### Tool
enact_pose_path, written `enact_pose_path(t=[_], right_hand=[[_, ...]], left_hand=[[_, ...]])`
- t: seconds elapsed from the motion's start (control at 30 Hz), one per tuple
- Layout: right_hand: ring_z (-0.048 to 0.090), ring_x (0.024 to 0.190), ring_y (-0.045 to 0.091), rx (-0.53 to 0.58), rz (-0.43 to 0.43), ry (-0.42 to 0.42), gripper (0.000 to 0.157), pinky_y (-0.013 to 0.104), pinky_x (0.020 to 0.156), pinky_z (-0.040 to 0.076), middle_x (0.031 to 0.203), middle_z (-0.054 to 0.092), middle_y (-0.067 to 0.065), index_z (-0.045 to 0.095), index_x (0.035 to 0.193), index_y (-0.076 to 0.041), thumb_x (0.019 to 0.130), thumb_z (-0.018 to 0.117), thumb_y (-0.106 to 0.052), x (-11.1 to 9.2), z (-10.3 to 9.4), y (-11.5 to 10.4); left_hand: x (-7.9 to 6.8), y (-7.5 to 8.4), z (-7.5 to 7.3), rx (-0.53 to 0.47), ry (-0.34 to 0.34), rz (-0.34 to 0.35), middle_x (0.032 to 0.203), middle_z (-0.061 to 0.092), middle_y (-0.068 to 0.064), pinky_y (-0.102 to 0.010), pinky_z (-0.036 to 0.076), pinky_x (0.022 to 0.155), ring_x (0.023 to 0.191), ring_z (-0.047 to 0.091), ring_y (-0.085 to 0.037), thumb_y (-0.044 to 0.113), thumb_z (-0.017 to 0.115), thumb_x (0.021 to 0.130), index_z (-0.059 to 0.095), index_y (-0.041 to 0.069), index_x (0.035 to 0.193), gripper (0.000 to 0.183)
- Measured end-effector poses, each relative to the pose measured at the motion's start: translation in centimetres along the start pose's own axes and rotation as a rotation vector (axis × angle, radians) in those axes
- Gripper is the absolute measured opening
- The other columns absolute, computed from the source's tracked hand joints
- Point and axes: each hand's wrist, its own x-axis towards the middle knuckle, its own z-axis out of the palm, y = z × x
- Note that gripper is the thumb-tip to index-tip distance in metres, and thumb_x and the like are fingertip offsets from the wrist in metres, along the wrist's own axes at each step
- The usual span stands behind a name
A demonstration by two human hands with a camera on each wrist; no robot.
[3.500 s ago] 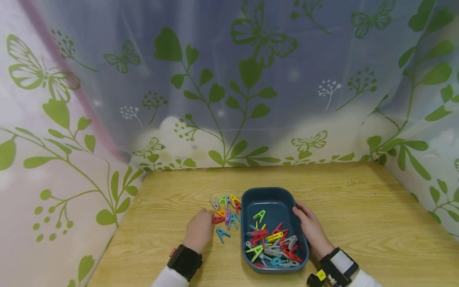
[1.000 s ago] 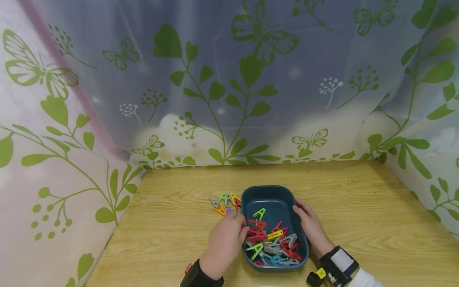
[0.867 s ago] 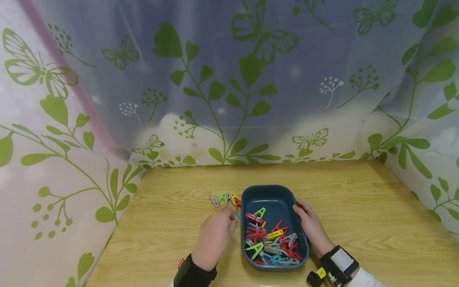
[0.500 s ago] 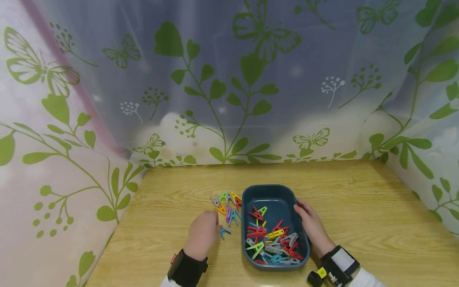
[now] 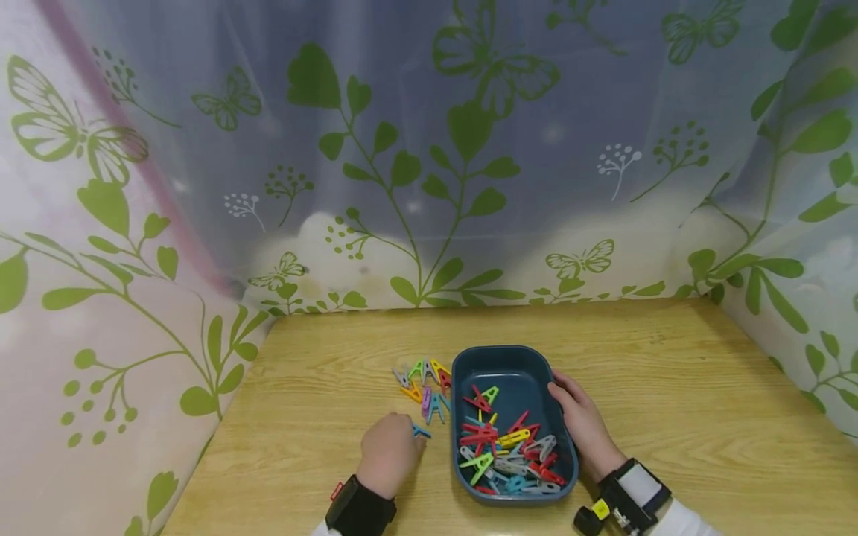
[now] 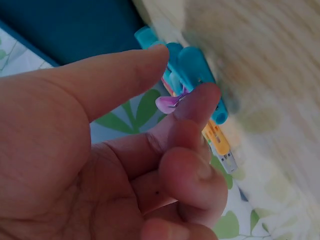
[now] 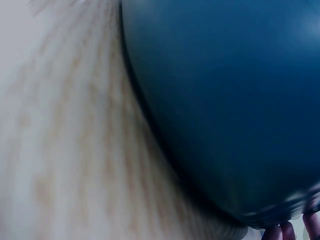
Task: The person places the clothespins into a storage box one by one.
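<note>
My left hand [image 5: 389,452] is low over the table beside a blue clothespin [image 5: 421,431]. In the left wrist view, thumb and forefinger are at either side of a blue clothespin [image 6: 195,70], the other fingers curled in. Part of that clip is hidden behind the fingers. My right hand [image 5: 585,420] grips the right side of a dark blue plastic tub [image 5: 506,351], thumb at the rim. Red, green, yellow, grey and blue clothespins [image 5: 512,439] lie jumbled in the tub, mostly toward its near end. The right wrist view is mostly the tub's outer wall [image 7: 235,100].
Just left of the tub lies a loose group of clothespins, among them a purple one [image 5: 426,402], a light blue one [image 5: 437,406] and an orange one [image 5: 412,392]. A patterned curtain [image 5: 429,186] encloses the wooden table [image 5: 643,350] at the back and sides.
My left hand released a red clothespin into the tub, where it lies over the green one. It then went back left and down to the blue clothespin. My right hand keeps its grip.
</note>
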Motion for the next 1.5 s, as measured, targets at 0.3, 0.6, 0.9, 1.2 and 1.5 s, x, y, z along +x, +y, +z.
enact_pose_path(t=[0.3, 0.6, 0.9, 1.2, 1.5], right_hand=[[0.030, 0.152, 0.039, 0.002, 0.001, 0.002, 0.062, 0.058, 0.123, 0.025, 0.167, 0.026, 0.020, 0.026, 0.161, -0.007, 0.111, 0.041, -0.042, 0.0, 0.1, 0.0], [0.029, 0.152, 0.039, -0.009, 0.005, 0.005, 0.063, 0.058, 0.123, 0.024, 0.167, 0.025, 0.020, 0.027, 0.161, -0.008, 0.111, 0.041, -0.043, 0.0, 0.1, -0.1], [0.029, 0.152, 0.039, 0.029, -0.006, 0.003, 0.061, 0.057, 0.123, 0.025, 0.167, 0.026, 0.020, 0.026, 0.161, -0.008, 0.111, 0.042, -0.040, -0.1, 0.1, 0.2], [0.025, 0.154, 0.040, 0.025, -0.012, 0.000, 0.064, 0.058, 0.124, 0.023, 0.168, 0.023, 0.020, 0.025, 0.162, -0.007, 0.111, 0.042, -0.041, 0.1, -0.1, 0.4], [0.027, 0.153, 0.039, 0.033, -0.015, -0.002, 0.061, 0.058, 0.123, 0.024, 0.168, 0.023, 0.021, 0.025, 0.162, -0.007, 0.112, 0.041, -0.039, 0.1, 0.1, 0.3]], left_hand=[[-0.1, 0.2, 0.0, 0.009, -0.008, -0.006, 0.068, 0.062, -0.006, -0.038, 0.052, 0.053, 0.061, 0.062, -0.020, 0.013, 0.078, 0.088, 0.063, 0.004, 0.068, 0.026], [0.1, -0.3, -0.5, 0.035, 0.004, -0.020, 0.070, 0.063, -0.008, -0.037, 0.053, 0.052, 0.061, 0.062, -0.020, 0.008, 0.075, 0.090, 0.067, 0.003, 0.076, 0.016], [-0.1, 0.6, -3.5, -0.028, 0.147, 0.025, 0.070, 0.056, -0.003, -0.030, 0.042, 0.047, 0.056, 0.052, -0.014, 0.011, 0.076, 0.090, 0.069, 0.002, 0.078, 0.016], [-1.1, 4.5, -5.0, -0.068, 0.135, 0.142, 0.094, 0.073, -0.011, -0.034, 0.054, 0.058, 0.076, 0.071, -0.022, 0.017, 0.078, 0.092, 0.076, 0.001, 0.099, 0.018], [-1.6, 7.5, -3.6, -0.037, 0.056, 0.251, 0.082, 0.066, -0.005, -0.032, 0.051, 0.056, 0.070, 0.065, -0.017, 0.022, 0.078, 0.092, 0.074, 0.006, 0.092, 0.017]])
